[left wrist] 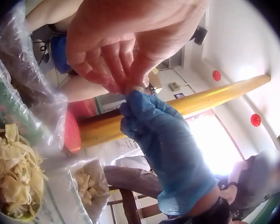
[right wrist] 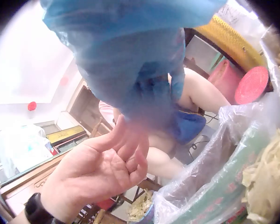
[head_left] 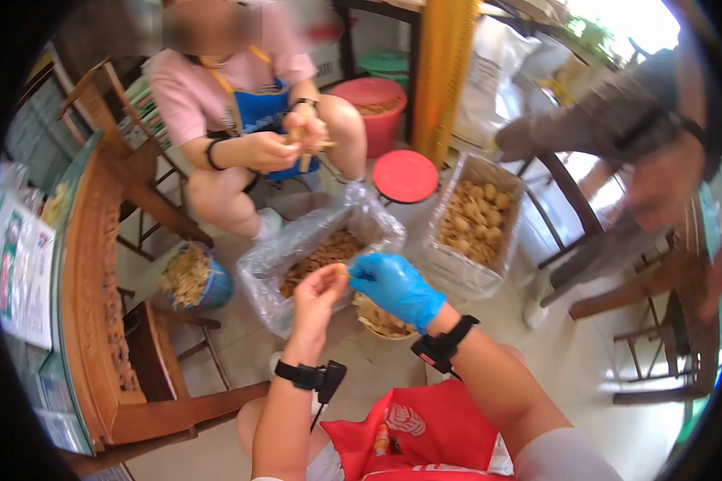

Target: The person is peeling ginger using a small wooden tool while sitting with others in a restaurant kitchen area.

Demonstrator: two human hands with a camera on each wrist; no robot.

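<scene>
My bare left hand (head_left: 316, 298) and my right hand (head_left: 399, 290), in a blue glove, meet fingertip to fingertip above a plastic-lined box (head_left: 263, 268) of small brown pieces. Between them is a small orange-brown piece (head_left: 342, 271), pinched by the left thumb and fingers. The gloved thumb and fingers pinch at the same spot; in both wrist views the fingers hide most of the piece, so I cannot tell its kind. Below the gloved hand stands a round container of pale, thin peelings (head_left: 377, 317).
A second lined box (head_left: 501, 276) holds round tan lumps. Beside it is a red round lid or stool top (head_left: 405, 176). A blue bucket (head_left: 217, 284) of peelings stands left. Across sits a person in a blue apron (head_left: 261, 108), hands working; another person (head_left: 650, 120) is at right. Wooden furniture (head_left: 96, 321) borders the left.
</scene>
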